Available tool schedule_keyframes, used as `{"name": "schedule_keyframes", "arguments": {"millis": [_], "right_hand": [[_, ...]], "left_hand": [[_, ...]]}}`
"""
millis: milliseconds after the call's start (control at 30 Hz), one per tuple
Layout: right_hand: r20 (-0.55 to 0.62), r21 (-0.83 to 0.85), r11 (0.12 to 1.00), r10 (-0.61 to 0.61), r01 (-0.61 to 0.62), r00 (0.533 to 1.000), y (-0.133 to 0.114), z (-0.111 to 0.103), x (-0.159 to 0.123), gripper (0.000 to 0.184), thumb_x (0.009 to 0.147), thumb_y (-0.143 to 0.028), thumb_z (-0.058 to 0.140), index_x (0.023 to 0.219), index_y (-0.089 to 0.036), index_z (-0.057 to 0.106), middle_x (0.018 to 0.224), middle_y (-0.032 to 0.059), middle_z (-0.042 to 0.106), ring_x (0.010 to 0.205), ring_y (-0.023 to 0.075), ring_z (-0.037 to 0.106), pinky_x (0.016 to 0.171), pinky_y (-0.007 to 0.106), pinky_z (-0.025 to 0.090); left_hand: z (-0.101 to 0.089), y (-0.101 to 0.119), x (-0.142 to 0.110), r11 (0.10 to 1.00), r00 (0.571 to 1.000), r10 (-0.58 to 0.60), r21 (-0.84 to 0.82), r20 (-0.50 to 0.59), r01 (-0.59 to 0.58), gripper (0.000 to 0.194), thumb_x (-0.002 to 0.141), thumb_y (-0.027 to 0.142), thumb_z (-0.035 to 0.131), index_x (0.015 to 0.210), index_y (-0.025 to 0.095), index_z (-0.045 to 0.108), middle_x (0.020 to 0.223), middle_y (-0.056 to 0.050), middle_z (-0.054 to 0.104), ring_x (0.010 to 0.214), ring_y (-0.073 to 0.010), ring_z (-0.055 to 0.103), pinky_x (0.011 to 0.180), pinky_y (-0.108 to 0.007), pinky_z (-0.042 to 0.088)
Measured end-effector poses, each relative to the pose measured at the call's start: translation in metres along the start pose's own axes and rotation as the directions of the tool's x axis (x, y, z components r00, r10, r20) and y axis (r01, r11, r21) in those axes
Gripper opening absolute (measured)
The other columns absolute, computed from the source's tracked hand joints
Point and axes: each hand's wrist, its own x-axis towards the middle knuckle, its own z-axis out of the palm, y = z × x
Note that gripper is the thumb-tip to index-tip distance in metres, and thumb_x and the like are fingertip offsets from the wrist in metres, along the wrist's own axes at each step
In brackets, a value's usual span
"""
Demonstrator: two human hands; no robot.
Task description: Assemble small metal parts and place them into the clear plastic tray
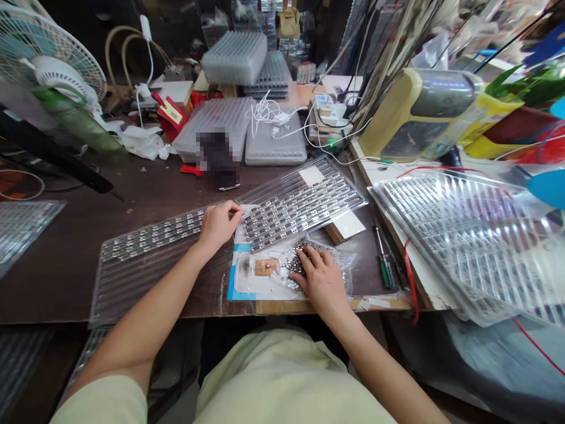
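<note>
Across the dark wooden desk (pixel 53 265), a clear ribbed plastic tray (pixel 300 206) is lying with its long axis running toward the far right corner, the left hand (pixel 219 227) is resting open on it, and the nearer right hand (pixel 320 281) is lying spread over a heap of tiny silver metal parts (pixel 295 264).

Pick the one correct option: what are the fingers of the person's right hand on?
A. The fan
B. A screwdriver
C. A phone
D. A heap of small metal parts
D. The right hand lies with its fingers on the heap of small metal parts, on the paper at the table's front edge.
</note>
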Motion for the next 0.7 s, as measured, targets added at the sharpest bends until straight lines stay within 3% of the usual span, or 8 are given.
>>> {"name": "schedule_keyframes", "arguments": {"millis": [67, 133, 200, 267, 367, 533, 700], "right_hand": [[0.018, 0.02, 1.0, -0.006, 0.006, 1.0, 0.002, 0.002, -0.001, 0.031, 0.084, -0.035, 0.063, 0.111, -0.02, 0.063, 0.105, 0.0116, 0.064, 0.088, 0.0256, 0.052, 0.072, 0.038, 0.044], [0.012, 0.052, 0.999, 0.009, -0.01, 1.0, 0.0, 0.004, 0.0, 0.022, 0.088, -0.03, 0.059, 0.106, -0.019, 0.065, 0.093, 0.0094, 0.065, 0.082, 0.0232, 0.052, 0.07, 0.037, 0.044], [-0.013, 0.099, 0.995, 0.025, -0.024, 1.0, -0.003, 0.007, 0.002, 0.017, 0.091, -0.028, 0.053, 0.099, -0.02, 0.066, 0.086, 0.0078, 0.064, 0.079, 0.0216, 0.053, 0.069, 0.035, 0.044], [-0.037, 0.152, 0.988, 0.035, -0.029, 0.999, -0.005, 0.008, 0.003, 0.019, 0.093, -0.028, 0.05, 0.095, -0.022, 0.068, 0.085, 0.0067, 0.063, 0.079, 0.02, 0.053, 0.07, 0.034, 0.044], [-0.06, 0.22, 0.975, 0.052, -0.037, 0.997, -0.007, 0.01, 0.005, 0.021, 0.093, -0.03, 0.051, 0.091, -0.023, 0.07, 0.087, 0.0062, 0.064, 0.079, 0.0181, 0.054, 0.071, 0.032, 0.045], [-0.113, 0.287, 0.957, 0.084, -0.049, 0.99, -0.008, 0.012, 0.007, 0.021, 0.092, -0.026, 0.051, 0.1, -0.023, 0.07, 0.088, 0.0068, 0.064, 0.08, 0.0183, 0.054, 0.071, 0.031, 0.047], [-0.154, 0.372, 0.928, 0.098, -0.034, 0.983, -0.007, 0.012, 0.006, 0.021, 0.092, -0.02, 0.047, 0.102, -0.022, 0.066, 0.092, 0.0063, 0.065, 0.086, 0.0183, 0.058, 0.077, 0.032, 0.048]], "left_hand": [[-0.007, 0.002, -0.013, 0.962, 0.996, -0.077, -0.261, 0.039, 0.084, 0.024, 0.082, 0.038, 0.057, 0.092, 0.019, 0.067, 0.089, -0.006, 0.07, 0.079, -0.0199, 0.065, 0.075, -0.033, 0.048], [-0.013, 0.006, -0.031, 0.833, 0.978, -0.132, -0.516, 0.163, 0.198, 0.035, 0.082, 0.044, 0.056, 0.104, 0.018, 0.065, 0.089, -0.006, 0.069, 0.073, -0.0164, 0.065, 0.067, -0.029, 0.05], [-0.015, 0.011, -0.05, 0.694, 0.94, -0.152, -0.644, 0.307, 0.322, 0.043, 0.081, 0.048, 0.056, 0.11, 0.017, 0.063, 0.082, -0.005, 0.068, 0.068, -0.0147, 0.064, 0.061, -0.026, 0.052], [-0.012, 0.015, -0.069, 0.634, 0.908, -0.15, -0.667, 0.391, 0.392, 0.042, 0.081, 0.046, 0.059, 0.109, 0.016, 0.064, 0.073, -0.004, 0.066, 0.065, -0.0143, 0.064, 0.059, -0.025, 0.053], [-0.002, 0.021, -0.092, 0.677, 0.922, -0.14, -0.645, 0.36, 0.355, 0.034, 0.078, 0.038, 0.065, 0.104, 0.016, 0.066, 0.076, -0.004, 0.068, 0.063, -0.0134, 0.063, 0.058, -0.024, 0.053], [0.016, 0.031, -0.112, 0.891, 0.989, -0.062, -0.439, 0.132, 0.114, 0.015, 0.08, 0.025, 0.063, 0.092, 0.018, 0.07, 0.089, -0.005, 0.069, 0.071, -0.0137, 0.063, 0.063, -0.025, 0.052], [0.024, 0.038, -0.119, 0.923, 0.994, 0.101, -0.378, 0.052, -0.074, 0.014, 0.083, 0.025, 0.063, 0.093, 0.022, 0.072, 0.09, -0.005, 0.068, 0.083, -0.0165, 0.064, 0.074, -0.028, 0.052]]}}
